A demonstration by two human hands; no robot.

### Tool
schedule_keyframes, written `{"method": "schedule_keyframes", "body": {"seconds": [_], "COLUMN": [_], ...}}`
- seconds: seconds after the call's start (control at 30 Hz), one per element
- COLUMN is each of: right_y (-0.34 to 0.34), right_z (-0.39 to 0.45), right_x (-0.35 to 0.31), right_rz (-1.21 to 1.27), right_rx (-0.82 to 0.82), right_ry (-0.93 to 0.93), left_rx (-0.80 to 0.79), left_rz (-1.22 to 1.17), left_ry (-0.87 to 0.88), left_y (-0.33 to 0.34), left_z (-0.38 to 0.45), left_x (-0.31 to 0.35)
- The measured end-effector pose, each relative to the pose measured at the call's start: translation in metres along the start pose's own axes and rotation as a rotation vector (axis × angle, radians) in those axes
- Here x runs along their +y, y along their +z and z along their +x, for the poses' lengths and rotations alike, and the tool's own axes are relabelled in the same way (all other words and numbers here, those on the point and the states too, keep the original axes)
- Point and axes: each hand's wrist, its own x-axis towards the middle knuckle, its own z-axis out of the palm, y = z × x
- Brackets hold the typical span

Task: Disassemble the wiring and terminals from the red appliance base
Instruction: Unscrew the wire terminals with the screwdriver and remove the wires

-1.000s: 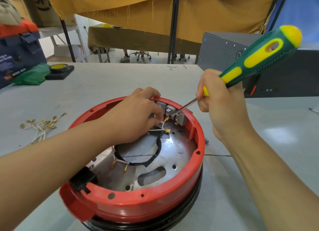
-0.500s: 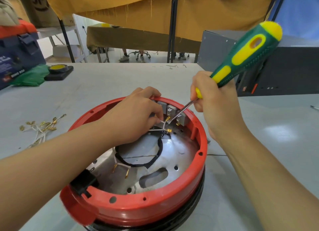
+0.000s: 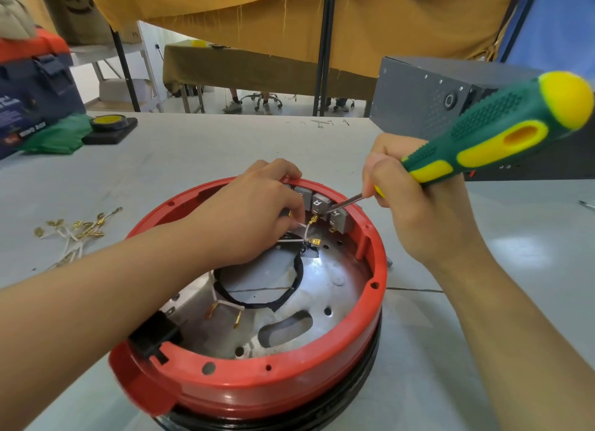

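red base (image 3: 257,385): sitting mid-frame on the grey table (image 3: 193,147).
left hand (image 3: 257,211): i'm pinching a white wire (image 3: 307,232).
right hand (image 3: 418,211): i'm gripping the screwdriver (image 3: 495,134), tip touching the grey terminal block (image 3: 320,202).

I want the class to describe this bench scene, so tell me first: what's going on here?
A person is stripping wiring out of a red appliance base on a grey table. The right hand grips a green and yellow screwdriver, its tip at the grey terminal blocks on the far inner wall. The left hand pinches a white wire beside them. A pile of removed wires with brass terminals lies on the table to the left.
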Motion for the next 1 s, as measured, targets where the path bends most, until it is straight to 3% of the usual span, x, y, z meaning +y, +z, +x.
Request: {"method": "schedule_keyframes", "body": {"seconds": [0.2, 0.73, 0.87, 1.0], "right_y": [0.001, 0.010, 0.016, 0.010], "right_z": [0.000, 0.007, 0.005, 0.006], "right_x": [0.004, 0.010, 0.008, 0.006], "right_rz": [0.113, 0.423, 0.257, 0.338], "right_rx": [-0.036, 0.227, 0.215, 0.226], "right_ry": [0.057, 0.404, 0.362, 0.365], "left_rx": [0.000, 0.005, 0.004, 0.005], "left_rz": [0.005, 0.002, -0.009, 0.004], "left_ry": [0.001, 0.007, 0.007, 0.005], "left_y": [0.000, 0.001, 0.000, 0.000], "left_z": [-0.001, 0.000, -0.001, -0.001], "left_x": [-0.001, 0.000, 0.000, 0.000]}}
